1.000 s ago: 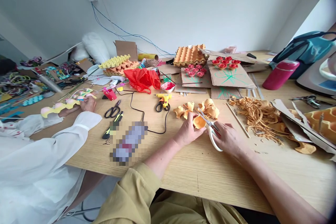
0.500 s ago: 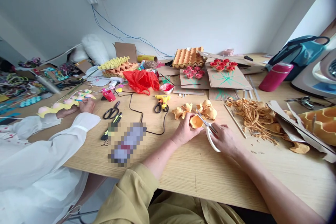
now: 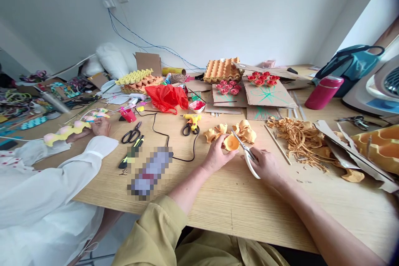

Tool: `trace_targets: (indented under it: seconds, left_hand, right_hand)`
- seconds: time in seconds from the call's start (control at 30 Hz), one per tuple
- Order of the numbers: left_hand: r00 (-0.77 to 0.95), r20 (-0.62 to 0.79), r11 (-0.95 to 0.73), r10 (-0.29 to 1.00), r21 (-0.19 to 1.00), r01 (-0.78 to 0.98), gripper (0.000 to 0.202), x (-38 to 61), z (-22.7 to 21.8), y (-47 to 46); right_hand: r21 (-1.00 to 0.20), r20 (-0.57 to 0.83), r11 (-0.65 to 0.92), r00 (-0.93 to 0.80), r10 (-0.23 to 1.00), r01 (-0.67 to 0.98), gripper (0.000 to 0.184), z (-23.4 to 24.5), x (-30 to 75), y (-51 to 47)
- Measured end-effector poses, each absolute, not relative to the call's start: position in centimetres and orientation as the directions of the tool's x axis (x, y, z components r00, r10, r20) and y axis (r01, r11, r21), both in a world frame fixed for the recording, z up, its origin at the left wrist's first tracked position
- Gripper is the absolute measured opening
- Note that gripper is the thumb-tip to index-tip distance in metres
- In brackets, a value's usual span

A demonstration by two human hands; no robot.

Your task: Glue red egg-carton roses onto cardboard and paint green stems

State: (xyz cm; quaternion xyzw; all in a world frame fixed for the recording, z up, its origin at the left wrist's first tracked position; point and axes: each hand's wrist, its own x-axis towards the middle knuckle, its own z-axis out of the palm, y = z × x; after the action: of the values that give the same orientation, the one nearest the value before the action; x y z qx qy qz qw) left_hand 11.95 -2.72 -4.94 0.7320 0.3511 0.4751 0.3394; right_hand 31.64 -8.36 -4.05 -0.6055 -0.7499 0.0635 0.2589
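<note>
Between the thumb and fingers of my left hand (image 3: pixel 217 153) is an orange egg-carton cup (image 3: pixel 231 143), its hollow turned up toward me. My right hand (image 3: pixel 267 165) grips a pair of white-handled scissors (image 3: pixel 251 163), whose blades reach to the cup's right rim. Whether the blades touch the rim I cannot tell. Just behind the hands lie several more cut egg-carton cups (image 3: pixel 246 131). A pile of orange carton strips (image 3: pixel 297 141) lies to the right, with a thin wooden stick (image 3: pixel 278 144) beside it.
A yellow glue gun (image 3: pixel 192 120), black scissors (image 3: pixel 131 134) and a utility knife (image 3: pixel 132 151) lie left of my hands. Red paper flowers stand on cardboard (image 3: pixel 269 96) behind. A co-worker's hand (image 3: pixel 101 126) holds a painted carton strip (image 3: pixel 67 132) at left. A pink bottle (image 3: pixel 324 93) stands right.
My left hand has tilted the cup slightly, so more of its inside faces me. The scissors stay beside its rim. The whole view has shifted slightly.
</note>
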Motion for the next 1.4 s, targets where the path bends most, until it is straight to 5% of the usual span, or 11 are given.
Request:
trace_targets:
  seconds: [0.27, 0.5, 1.4]
  left_hand:
    - [0.335, 0.416, -0.45, 0.845, 0.893, 0.027, 0.053, 12.1, -5.3, -2.5]
    - [0.29, 0.408, -0.455, 0.866, 0.883, 0.117, 0.066, 12.2, -5.5, -2.2]
    - [0.271, 0.365, -0.384, 0.89, 0.923, 0.017, 0.049, 12.4, -4.8, -2.6]
  right_hand:
    - [-0.417, 0.323, 0.267, -0.132, 0.937, 0.869, 0.032, -4.8, 31.9, -8.0]
    - [-0.41, 0.324, 0.304, -0.174, 0.93, 0.86, 0.032, -5.1, 31.9, -8.0]
    - [-0.357, 0.344, 0.338, -0.214, 0.914, 0.871, 0.025, -3.8, 32.3, -8.1]
